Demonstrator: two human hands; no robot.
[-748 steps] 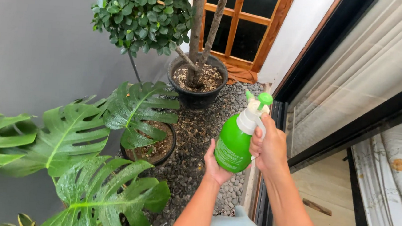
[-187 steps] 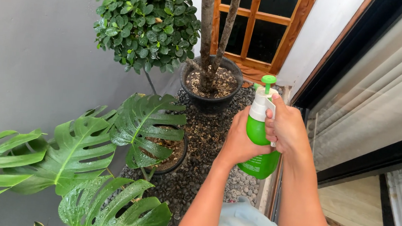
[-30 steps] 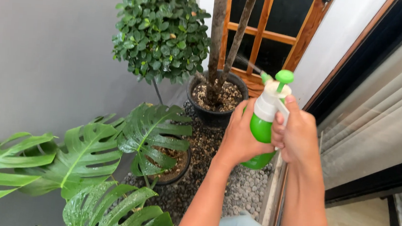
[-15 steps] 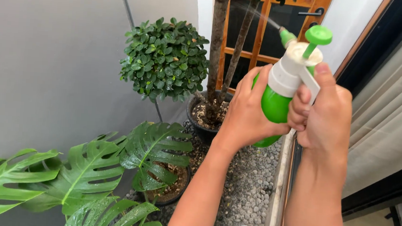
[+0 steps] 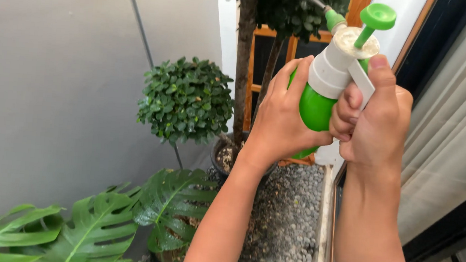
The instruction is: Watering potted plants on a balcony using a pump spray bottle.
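Both hands hold a green spray bottle (image 5: 315, 106) with a white pump head and a green plunger knob, raised high and tilted up to the left. My left hand (image 5: 283, 115) wraps the bottle's body from the left side. My right hand (image 5: 375, 116) grips the white handle, fingers squeezed on the trigger and thumb up along the lever. A thin jet leaves the green nozzle toward the foliage of a tall tree with two slim trunks (image 5: 243, 66).
A round-clipped small-leaved shrub (image 5: 187, 100) stands beside the tree's dark pot (image 5: 220, 160). Large split-leaf plants (image 5: 100, 228) fill the lower left. Grey pebbles (image 5: 287, 222) cover the bed, a grey wall is on the left, a glass sliding door (image 5: 452, 124) on the right.
The bottle and both hands have risen and the view tilted upward; the nozzle now points higher into the tree's leaves, still spraying.
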